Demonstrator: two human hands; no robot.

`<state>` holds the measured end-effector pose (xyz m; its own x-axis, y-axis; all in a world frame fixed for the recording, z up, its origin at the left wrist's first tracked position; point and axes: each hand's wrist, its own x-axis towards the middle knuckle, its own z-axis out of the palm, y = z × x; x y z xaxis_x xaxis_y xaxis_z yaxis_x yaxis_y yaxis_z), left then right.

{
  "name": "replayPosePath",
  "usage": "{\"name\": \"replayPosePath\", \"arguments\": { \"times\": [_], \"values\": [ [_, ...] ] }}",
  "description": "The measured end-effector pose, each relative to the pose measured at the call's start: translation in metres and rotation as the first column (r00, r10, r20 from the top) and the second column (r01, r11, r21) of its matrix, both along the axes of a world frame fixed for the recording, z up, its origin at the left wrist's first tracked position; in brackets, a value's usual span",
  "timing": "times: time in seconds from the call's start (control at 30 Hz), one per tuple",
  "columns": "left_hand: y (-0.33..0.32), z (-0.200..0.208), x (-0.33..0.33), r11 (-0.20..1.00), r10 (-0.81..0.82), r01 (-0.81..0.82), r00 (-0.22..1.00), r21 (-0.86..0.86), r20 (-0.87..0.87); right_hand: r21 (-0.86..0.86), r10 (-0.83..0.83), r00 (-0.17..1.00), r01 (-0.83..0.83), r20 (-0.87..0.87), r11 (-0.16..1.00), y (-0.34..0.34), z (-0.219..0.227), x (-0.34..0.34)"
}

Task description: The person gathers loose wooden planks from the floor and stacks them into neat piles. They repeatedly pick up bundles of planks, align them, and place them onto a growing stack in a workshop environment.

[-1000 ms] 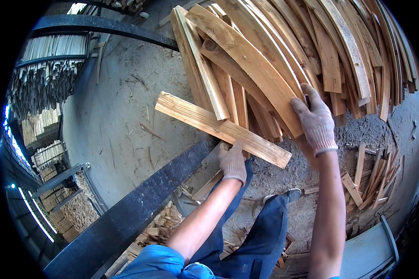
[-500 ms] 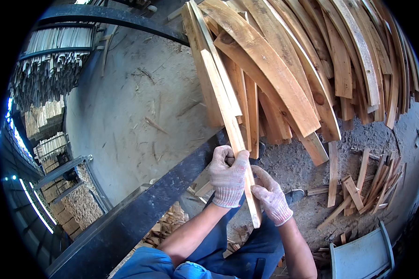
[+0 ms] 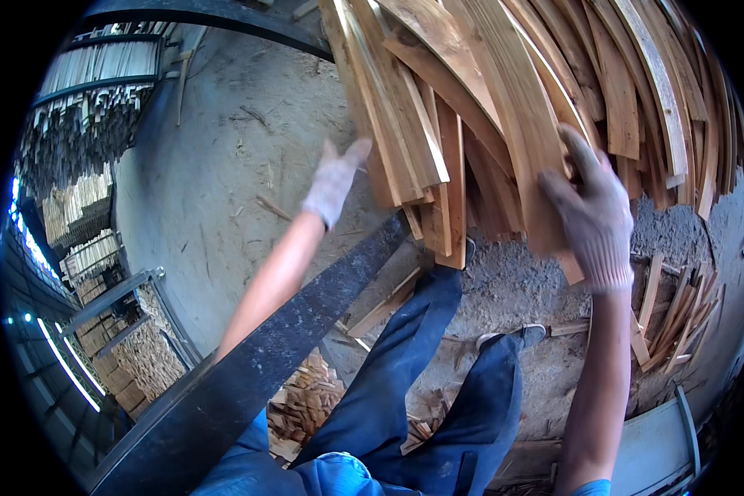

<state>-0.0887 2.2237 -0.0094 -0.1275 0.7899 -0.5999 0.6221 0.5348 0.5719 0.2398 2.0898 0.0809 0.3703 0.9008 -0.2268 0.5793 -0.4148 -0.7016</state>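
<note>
Wooden plank (image 3: 514, 112), flat, grained | right hand (image 3: 591, 207), ribbed-cuff glove (image 3: 608, 269), gripping

Our gloved right hand (image 3: 595, 219) grips a wide board (image 3: 508, 107) by its right edge, close to the near end. Our gloved left hand (image 3: 335, 180), blurred, is open just beside the board stack (image 3: 620, 107). Our left forearm (image 3: 274, 277) reaches past a black beam (image 3: 248, 364). Offcuts (image 3: 678, 322) lie at right.
</note>
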Motion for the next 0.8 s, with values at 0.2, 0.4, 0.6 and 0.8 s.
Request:
{"name": "replayPosePath", "arguments": {
  "times": [0.2,0.4,0.6,0.8],
  "values": [
    [0.023,0.013,0.06,0.992,-0.078,0.069,0.993,-0.102,-0.085,-0.035,-0.134,0.92,0.157,0.369,0.987,-0.031,-0.048,-0.003],
    [0.018,0.037,0.07,0.97,-0.022,0.03,0.999,-0.241,0.035,-0.23,-0.404,0.907,0.42,0.118,0.878,-0.107,-0.077,-0.021],
    [-0.022,0.033,0.058,0.927,-0.285,0.261,0.957,-0.269,-0.055,-0.133,-0.476,0.821,0.458,-0.315,0.879,-0.1,-0.064,-0.054],
    [-0.033,0.008,0.016,0.967,-0.253,0.254,0.965,0.001,-0.074,0.105,0.13,0.991,-0.126,-0.027,0.986,-0.057,-0.045,-0.103]
  ]
}}
